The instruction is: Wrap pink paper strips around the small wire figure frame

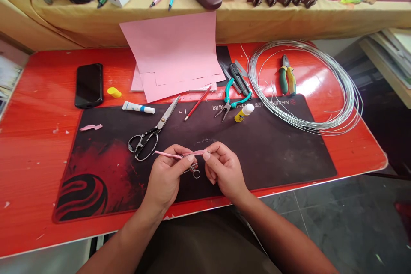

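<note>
Strip of pink, paper-like material (195, 153) held up between both hands over the near middle of the dark desk mat (272, 150), running roughly level from side to side. Left hand (165, 177): thumb and index finger closed on the strip, a thin pink length projecting past them to the left; remaining fingers curled, partly hidden. Right hand (226, 171): thumb and index finger pinched together at the strip's right end; other fingers folded inward. Small metal loops (194, 170) hang just below the left thumb; what they belong to cannot be told. Nearest tool is a pair of black-handled scissors (157, 129), lying beyond and left of the left hand, blades pointing away. Beyond the hands: white-and-blue tube (138, 107), red pencil (198, 102), teal-handled pliers (227, 105) with jaws toward the person, and beside these a yellow glue stick (244, 112) with white top. Pink sheets (176, 51) overlap at the far side of the red table (41, 145), a utility knife (240, 79) to their right. Far right, a coil of silvery wire (352, 98) surrounds green-and-yellow pliers (287, 78). Far left, dark phone (89, 85), yellow cap (114, 92) near it; pink scrap (91, 127) on the mat.
</note>
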Action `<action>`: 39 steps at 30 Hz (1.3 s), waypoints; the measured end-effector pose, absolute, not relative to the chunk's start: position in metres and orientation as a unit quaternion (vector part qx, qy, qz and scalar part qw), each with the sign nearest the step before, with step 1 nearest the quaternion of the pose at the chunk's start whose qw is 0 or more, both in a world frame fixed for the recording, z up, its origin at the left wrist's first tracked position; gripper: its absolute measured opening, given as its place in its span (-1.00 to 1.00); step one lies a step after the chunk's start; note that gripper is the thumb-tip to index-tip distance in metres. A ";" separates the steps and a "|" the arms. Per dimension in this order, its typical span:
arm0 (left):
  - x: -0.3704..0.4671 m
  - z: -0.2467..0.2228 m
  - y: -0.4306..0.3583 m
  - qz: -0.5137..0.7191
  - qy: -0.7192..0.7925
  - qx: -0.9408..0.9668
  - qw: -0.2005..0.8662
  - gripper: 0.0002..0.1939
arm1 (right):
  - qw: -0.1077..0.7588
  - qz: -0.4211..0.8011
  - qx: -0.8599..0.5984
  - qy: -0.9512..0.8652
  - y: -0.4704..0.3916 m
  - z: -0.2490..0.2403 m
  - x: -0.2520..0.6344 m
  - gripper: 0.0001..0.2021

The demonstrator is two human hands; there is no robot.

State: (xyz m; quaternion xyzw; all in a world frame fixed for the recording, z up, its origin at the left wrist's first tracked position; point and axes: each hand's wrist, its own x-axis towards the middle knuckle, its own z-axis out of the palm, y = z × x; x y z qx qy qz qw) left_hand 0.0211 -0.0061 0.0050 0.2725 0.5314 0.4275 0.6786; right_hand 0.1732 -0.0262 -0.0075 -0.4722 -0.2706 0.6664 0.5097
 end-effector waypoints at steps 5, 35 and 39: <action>0.017 0.013 -0.003 0.423 0.529 0.253 0.691 -0.72 | 0.483 0.677 -0.454 -0.320 -0.025 -0.007 0.179 -0.67; 0.010 0.013 0.000 0.357 0.537 0.167 0.746 -0.64 | 0.454 0.626 -0.478 -0.417 -0.021 -0.004 0.187 -0.80; 0.010 0.015 0.002 0.342 0.528 0.152 0.762 -0.63 | 0.448 0.625 -0.469 -0.434 -0.019 -0.005 0.190 -0.83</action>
